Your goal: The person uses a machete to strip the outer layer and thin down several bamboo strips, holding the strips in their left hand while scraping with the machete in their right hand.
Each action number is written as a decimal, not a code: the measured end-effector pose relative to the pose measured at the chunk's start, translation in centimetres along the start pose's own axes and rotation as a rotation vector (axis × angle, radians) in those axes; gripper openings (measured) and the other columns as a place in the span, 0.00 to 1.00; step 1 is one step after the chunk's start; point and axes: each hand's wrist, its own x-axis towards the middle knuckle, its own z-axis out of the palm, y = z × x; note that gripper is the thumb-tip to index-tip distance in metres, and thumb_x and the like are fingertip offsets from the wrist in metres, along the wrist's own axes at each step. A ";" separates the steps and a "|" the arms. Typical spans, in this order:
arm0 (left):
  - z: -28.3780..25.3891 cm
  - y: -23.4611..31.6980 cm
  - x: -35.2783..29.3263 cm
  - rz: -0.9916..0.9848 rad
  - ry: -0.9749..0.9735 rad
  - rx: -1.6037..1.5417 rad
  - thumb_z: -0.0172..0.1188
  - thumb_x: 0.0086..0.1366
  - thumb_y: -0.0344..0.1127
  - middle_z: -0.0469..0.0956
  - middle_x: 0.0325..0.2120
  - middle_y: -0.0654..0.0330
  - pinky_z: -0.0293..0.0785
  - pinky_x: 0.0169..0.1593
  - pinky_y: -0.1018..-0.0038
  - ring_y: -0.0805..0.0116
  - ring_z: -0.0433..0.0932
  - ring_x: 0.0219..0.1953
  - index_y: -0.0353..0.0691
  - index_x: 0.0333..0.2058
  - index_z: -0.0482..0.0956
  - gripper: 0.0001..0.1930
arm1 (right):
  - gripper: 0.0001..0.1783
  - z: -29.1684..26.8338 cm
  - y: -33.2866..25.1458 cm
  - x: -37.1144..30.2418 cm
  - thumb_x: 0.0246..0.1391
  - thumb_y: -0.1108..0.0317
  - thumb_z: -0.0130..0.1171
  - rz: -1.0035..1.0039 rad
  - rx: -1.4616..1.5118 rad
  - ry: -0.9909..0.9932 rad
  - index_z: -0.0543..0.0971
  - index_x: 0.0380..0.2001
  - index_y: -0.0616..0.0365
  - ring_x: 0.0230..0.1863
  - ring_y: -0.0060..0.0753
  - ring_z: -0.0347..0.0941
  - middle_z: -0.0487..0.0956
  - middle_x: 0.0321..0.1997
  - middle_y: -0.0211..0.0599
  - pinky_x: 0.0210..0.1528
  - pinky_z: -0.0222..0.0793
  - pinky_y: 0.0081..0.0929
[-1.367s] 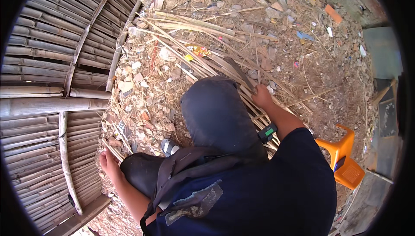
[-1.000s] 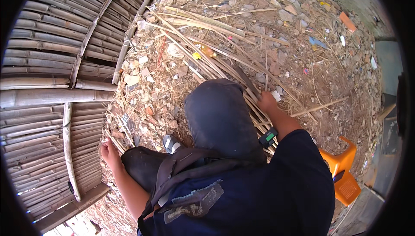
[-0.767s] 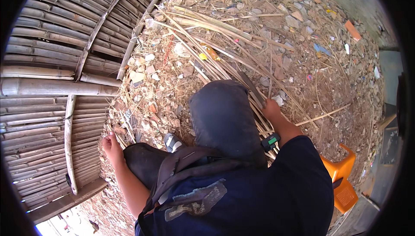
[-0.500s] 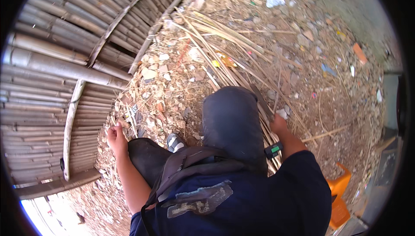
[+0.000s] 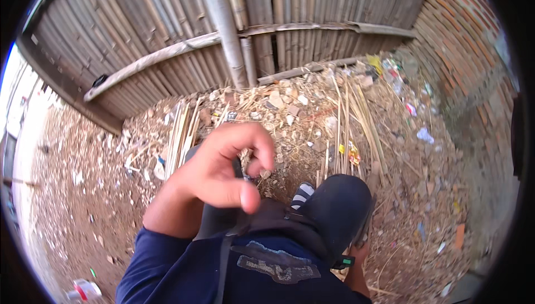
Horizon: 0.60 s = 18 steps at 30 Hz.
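Note:
My left hand (image 5: 231, 162) is raised in front of my chest, fingers curled and thumb apart, with nothing in it. My right hand (image 5: 360, 253) is low beside my right knee, partly hidden, closed round the lower end of a long, flat, dark machete-like blade (image 5: 370, 215). A black wrist device (image 5: 343, 261) with a green screen is on that arm. Beyond my knees, a bundle of split bamboo strips (image 5: 362, 117) lies on the ground. More bamboo strips (image 5: 179, 137) lie to the left, partly behind my left arm.
A bamboo wall (image 5: 167, 20) with a thick upright pole (image 5: 223, 25) stands ahead, and a brick wall (image 5: 457, 36) on the right. Rubble and litter cover the ground, with a yellow-red wrapper (image 5: 353, 153) among the strips and a brick piece (image 5: 460, 236) at right.
My view has turned left. My left hand has come up and inward from beside my left knee, and its fingers have spread. My right hand stays low by the right knee with the blade.

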 end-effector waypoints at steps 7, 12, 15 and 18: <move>2.4 6.7 2.6 0.572 -0.300 -0.165 0.60 0.46 0.83 0.69 0.20 0.68 0.62 0.23 0.74 0.70 0.70 0.18 0.37 0.31 0.77 0.44 | 0.28 -6.8 -4.5 7.2 0.46 0.73 0.60 -0.271 0.087 0.138 0.74 0.54 0.68 0.48 0.57 0.78 0.80 0.47 0.53 0.51 0.72 0.46; 2.7 8.1 0.1 0.518 -0.417 -0.269 0.73 0.44 0.75 0.64 0.16 0.68 0.56 0.22 0.74 0.70 0.65 0.17 0.37 0.31 0.74 0.41 | 0.25 -11.3 -15.1 11.3 0.58 0.71 0.61 -0.159 0.217 0.284 0.72 0.57 0.68 0.50 0.46 0.77 0.78 0.52 0.49 0.51 0.73 0.40; 2.3 8.2 -0.5 0.528 -0.468 -0.323 0.75 0.45 0.71 0.64 0.16 0.67 0.56 0.22 0.73 0.69 0.64 0.17 0.37 0.32 0.73 0.39 | 0.26 -14.2 -22.7 12.7 0.62 0.67 0.62 -0.241 0.333 0.346 0.70 0.59 0.68 0.50 0.40 0.76 0.77 0.51 0.46 0.52 0.73 0.35; 1.5 8.9 -0.8 0.455 -0.517 -0.476 0.76 0.50 0.66 0.67 0.19 0.65 0.57 0.22 0.72 0.68 0.65 0.18 0.37 0.34 0.74 0.36 | 0.27 -16.0 -27.8 14.1 0.62 0.68 0.65 -0.370 0.562 0.411 0.68 0.59 0.68 0.49 0.35 0.75 0.76 0.50 0.43 0.52 0.74 0.32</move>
